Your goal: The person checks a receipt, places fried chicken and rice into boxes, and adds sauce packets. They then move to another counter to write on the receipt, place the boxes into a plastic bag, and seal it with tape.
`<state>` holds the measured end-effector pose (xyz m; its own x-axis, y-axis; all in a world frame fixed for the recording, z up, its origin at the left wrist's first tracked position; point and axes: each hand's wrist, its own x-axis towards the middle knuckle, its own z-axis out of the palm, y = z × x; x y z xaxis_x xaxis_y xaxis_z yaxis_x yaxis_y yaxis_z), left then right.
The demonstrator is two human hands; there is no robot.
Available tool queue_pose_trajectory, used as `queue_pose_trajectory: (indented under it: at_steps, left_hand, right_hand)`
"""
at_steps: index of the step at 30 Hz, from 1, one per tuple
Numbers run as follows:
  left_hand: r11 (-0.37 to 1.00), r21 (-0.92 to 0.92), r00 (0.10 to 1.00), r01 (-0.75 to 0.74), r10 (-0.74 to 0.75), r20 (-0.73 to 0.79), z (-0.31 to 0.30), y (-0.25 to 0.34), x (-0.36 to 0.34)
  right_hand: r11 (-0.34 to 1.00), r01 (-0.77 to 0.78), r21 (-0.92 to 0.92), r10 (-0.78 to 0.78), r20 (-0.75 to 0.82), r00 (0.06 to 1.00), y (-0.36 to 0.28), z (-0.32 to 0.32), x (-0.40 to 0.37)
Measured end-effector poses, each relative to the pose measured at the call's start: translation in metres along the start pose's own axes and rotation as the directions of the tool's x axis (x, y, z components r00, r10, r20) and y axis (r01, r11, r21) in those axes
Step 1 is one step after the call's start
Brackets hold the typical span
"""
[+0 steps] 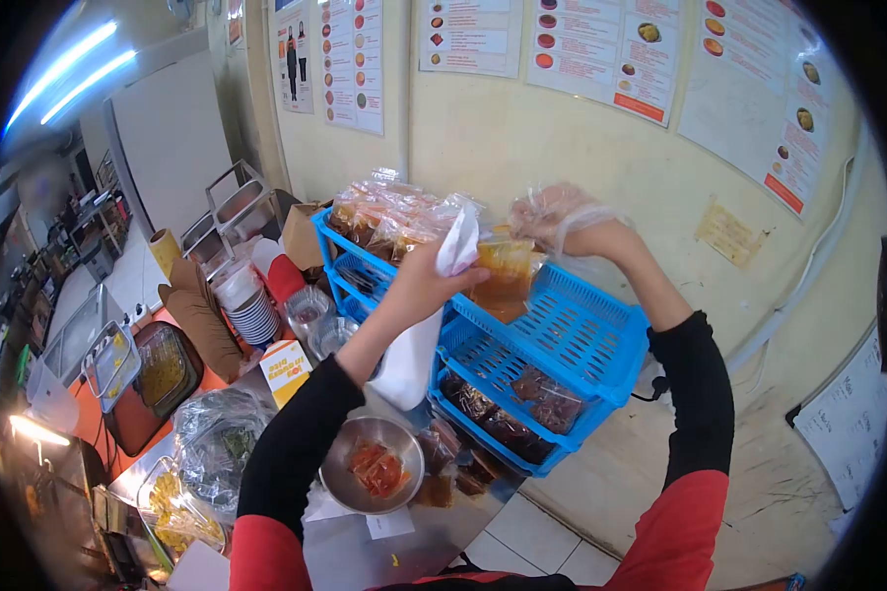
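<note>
left hand: clenched round a white cloth, one end sticking up past the fingers, the rest hanging below the fist

right hand: in a clear plastic glove, fingers curled at the top edge of the sauce pouch; can't tell if it actually pinches it

pouch hangs between the two hands, just beside the left fingertips, over the blue basket

steel bowl with red pieces sits well below the left grip, on the counter
</note>
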<state>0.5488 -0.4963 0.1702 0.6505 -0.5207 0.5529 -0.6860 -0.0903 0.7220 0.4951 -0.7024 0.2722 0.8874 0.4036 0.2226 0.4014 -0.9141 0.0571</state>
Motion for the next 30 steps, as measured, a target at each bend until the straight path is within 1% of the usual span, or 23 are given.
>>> queue_pose_trajectory:
  at_steps: [2,3,5,6,7,9,10,11,13,14,15,16,17,18,19,20,22,23,25,26,27,28,30]
  left_hand:
    - [0.992,-0.119,0.999,0.039,-0.036,0.026,0.017,-0.012,0.013]
    - [0.982,-0.178,0.998,0.062,-0.055,0.041,0.024,-0.018,0.016]
    - [0.99,-0.137,1.0,0.027,-0.027,0.007,0.025,-0.021,0.015]
    - [0.99,-0.141,1.0,0.03,-0.03,0.002,0.023,-0.024,0.012]
    - [0.989,-0.143,0.999,0.036,-0.037,-0.003,0.021,-0.022,0.009]
    - [0.985,-0.17,1.0,0.012,-0.014,-0.013,0.015,-0.017,0.0]
    - [0.986,-0.166,1.0,0.015,-0.017,-0.016,0.011,-0.015,-0.004]
    - [0.986,-0.162,0.999,0.022,-0.026,-0.022,0.005,-0.012,-0.011]
    - [0.975,-0.168,0.989,0.144,-0.149,-0.018,-0.012,0.017,-0.035]
    - [0.963,-0.155,0.973,0.221,-0.229,-0.031,-0.024,0.033,-0.051]
    - [0.944,-0.142,0.95,0.297,-0.307,-0.052,-0.035,0.045,-0.068]
    - [0.991,-0.084,0.969,0.105,-0.121,-0.213,-0.045,0.05,-0.089]
    - [0.998,0.041,0.951,0.045,-0.031,-0.308,-0.059,0.061,-0.114]
    - [0.984,0.177,0.92,-0.001,0.071,-0.386,-0.075,0.075,-0.141]
    - [0.947,0.319,0.878,-0.031,0.178,-0.443,-0.089,0.086,-0.168]
    - [0.896,0.439,0.794,-0.065,0.312,-0.521,-0.101,0.092,-0.194]
    - [0.927,0.359,0.743,0.111,0.163,-0.649,-0.133,0.127,-0.254]
    - [0.931,0.308,0.697,0.195,0.089,-0.711,-0.148,0.144,-0.286]
    - [0.913,0.344,0.665,0.22,0.118,-0.738,-0.173,0.154,-0.345]
    - [0.896,0.353,0.644,0.268,0.105,-0.758,-0.177,0.159,-0.375]
    - [0.88,0.356,0.624,0.315,0.091,-0.776,-0.179,0.17,-0.407]
    - [0.849,0.32,0.606,0.421,-0.001,-0.795,-0.178,0.185,-0.44]
    - [0.787,0.308,0.53,0.535,-0.028,-0.847,-0.167,0.205,-0.509]
  right_hand:
    - [0.995,-0.072,-0.063,0.078,0.092,0.993,0.001,0.007,-0.009]
    - [0.994,0.049,-0.095,-0.045,0.044,0.998,0.02,0.024,-0.017]
    - [0.943,0.286,-0.169,-0.296,-0.038,0.954,0.067,0.063,-0.035]
    - [0.995,0.088,0.05,-0.091,0.071,0.993,0.061,0.063,-0.041]
    - [0.963,-0.157,0.22,0.119,0.177,0.977,0.054,0.064,-0.046]
    - [0.882,-0.112,0.458,0.06,0.127,0.99,0.045,0.077,-0.056]
    - [0.96,0.073,0.269,-0.035,-0.145,0.989,0.034,0.079,-0.059]
    - [0.874,0.067,0.481,-0.017,-0.109,0.994,0.013,0.069,-0.058]
    - [0.575,0.023,0.818,-0.022,-0.013,1.0,-0.034,0.047,-0.048]
    - [0.534,-0.202,0.821,0.093,0.181,0.979,-0.045,0.051,-0.041]
    - [0.48,-0.179,0.859,0.087,0.157,0.984,-0.064,0.054,-0.036]
    - [0.424,-0.153,0.893,0.079,0.131,0.988,-0.087,0.054,-0.031]
    - [0.367,-0.124,0.922,0.069,0.105,0.992,-0.11,0.052,-0.028]
    - [0.235,-0.103,0.967,0.007,0.104,0.995,-0.134,0.049,-0.027]
    - [0.194,-0.102,0.976,-0.07,0.117,0.991,-0.156,0.046,-0.022]
    - [0.155,-0.105,0.982,-0.15,0.129,0.98,-0.179,0.045,-0.016]
    - [0.081,-0.158,0.984,-0.35,0.177,0.92,-0.226,0.045,-0.004]
    - [0.06,-0.107,0.992,-0.386,0.122,0.914,-0.257,0.052,0.0]
    - [-0.006,-0.022,1.0,-0.464,0.017,0.885,-0.33,0.076,-0.003]
    - [-0.137,-0.041,0.99,-0.493,-0.033,0.87,-0.375,0.084,-0.014]
    - [-0.099,-0.161,0.982,-0.606,0.069,0.792,-0.414,0.091,-0.025]
    - [-0.039,-0.266,0.963,-0.702,0.163,0.693,-0.449,0.097,-0.037]
    - [0.008,-0.437,0.899,-0.833,0.248,0.495,-0.511,0.118,-0.069]
